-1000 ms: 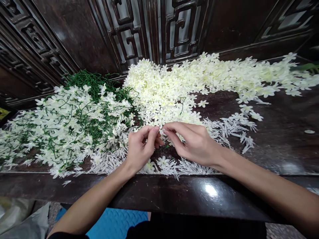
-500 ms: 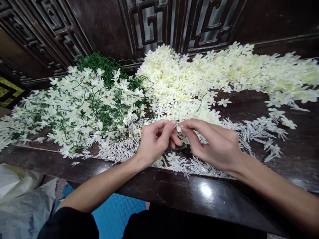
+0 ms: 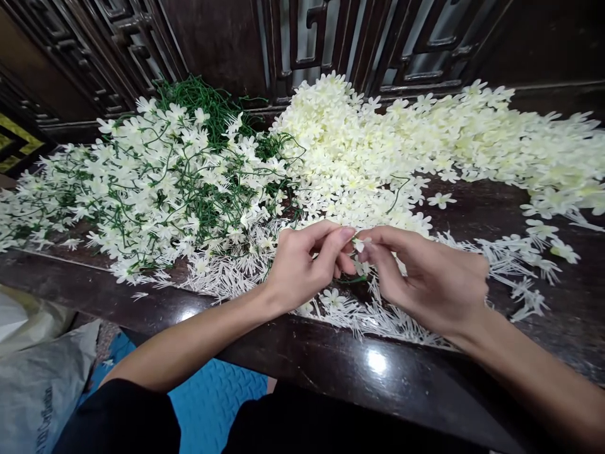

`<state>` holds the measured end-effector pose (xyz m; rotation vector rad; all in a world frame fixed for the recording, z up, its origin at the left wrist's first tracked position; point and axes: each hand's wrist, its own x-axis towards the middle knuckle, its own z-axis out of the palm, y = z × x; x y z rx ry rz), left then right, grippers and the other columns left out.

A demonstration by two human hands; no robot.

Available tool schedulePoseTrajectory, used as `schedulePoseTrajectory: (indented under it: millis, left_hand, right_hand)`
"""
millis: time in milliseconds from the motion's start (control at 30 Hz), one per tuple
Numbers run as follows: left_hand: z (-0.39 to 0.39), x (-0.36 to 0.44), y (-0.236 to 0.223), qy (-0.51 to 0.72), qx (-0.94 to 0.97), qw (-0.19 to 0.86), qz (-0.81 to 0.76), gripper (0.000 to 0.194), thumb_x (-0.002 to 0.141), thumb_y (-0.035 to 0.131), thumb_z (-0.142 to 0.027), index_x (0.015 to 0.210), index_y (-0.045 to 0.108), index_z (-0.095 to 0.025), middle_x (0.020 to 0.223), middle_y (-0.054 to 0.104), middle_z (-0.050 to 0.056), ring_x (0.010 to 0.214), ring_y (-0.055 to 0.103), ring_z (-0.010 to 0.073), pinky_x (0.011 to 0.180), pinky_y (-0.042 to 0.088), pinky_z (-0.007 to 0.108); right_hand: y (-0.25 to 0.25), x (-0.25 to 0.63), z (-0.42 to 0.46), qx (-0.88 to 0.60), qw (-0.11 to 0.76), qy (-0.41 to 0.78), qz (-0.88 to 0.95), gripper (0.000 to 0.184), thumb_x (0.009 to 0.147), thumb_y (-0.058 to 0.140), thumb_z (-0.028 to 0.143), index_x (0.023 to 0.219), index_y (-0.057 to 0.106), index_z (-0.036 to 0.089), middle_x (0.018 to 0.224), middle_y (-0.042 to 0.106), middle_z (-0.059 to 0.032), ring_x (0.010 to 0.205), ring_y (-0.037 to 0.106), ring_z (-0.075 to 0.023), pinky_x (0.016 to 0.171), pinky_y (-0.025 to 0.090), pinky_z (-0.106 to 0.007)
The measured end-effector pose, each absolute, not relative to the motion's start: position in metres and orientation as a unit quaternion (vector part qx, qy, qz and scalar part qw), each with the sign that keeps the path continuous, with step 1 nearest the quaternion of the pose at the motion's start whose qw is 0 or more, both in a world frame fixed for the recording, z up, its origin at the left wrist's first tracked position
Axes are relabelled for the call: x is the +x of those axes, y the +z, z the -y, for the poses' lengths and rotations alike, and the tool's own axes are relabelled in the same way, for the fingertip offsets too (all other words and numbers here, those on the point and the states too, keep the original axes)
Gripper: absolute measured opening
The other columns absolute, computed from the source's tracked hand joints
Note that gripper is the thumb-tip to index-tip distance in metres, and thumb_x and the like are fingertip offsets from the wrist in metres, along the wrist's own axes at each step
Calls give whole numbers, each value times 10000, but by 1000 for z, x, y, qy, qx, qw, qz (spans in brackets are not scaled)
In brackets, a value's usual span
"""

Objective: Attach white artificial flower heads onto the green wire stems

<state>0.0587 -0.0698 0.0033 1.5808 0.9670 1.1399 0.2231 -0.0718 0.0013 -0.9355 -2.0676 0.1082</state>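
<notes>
At the left of a dark wooden bench, white flowers on green stems are lying heaped, with bare green stems being bunched near the back edge. White spiky pieces are being scattered toward the front edge. Near the bench's middle, a small white flower is being pinched between the left hand and right hand, thumb and forefinger of each being drawn closed on it. Loose cream blossoms are being spread behind, toward the right end; one single blossom is lying apart.
</notes>
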Motion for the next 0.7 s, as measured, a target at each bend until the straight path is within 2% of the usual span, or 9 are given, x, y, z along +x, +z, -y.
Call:
schedulePoseTrajectory:
  millis: [167,367,700]
  left_hand:
    - [67,56,6,458,708,386,-374,231,942,469,-215,792,635,-156,598,662,-3,514,623,75,498,526,171]
    - [67,55,4,469,741,319,-360,209,933,475,-164,792,629,-159,595,658,-11,518,617,70,495,502,163]
    - [69,56,1,468,782,208,-354,195,931,444,-130,797,581,-169,600,607,-9,505,555,84,467,445,202]
  right_hand:
    - [4,227,69,-351,457,162,801,224,866,560,68,1008,611,233,761,683,0,620,660,-132,512,562,-252]
    - [10,226,71,-359,418,131,825,216,874,533,60,975,613,233,759,694,-5,608,663,-135,522,561,-248]
    - [10,220,76,-373,438,189,796,207,859,554,66,955,619,237,745,694,1,566,652,-129,497,561,-252]
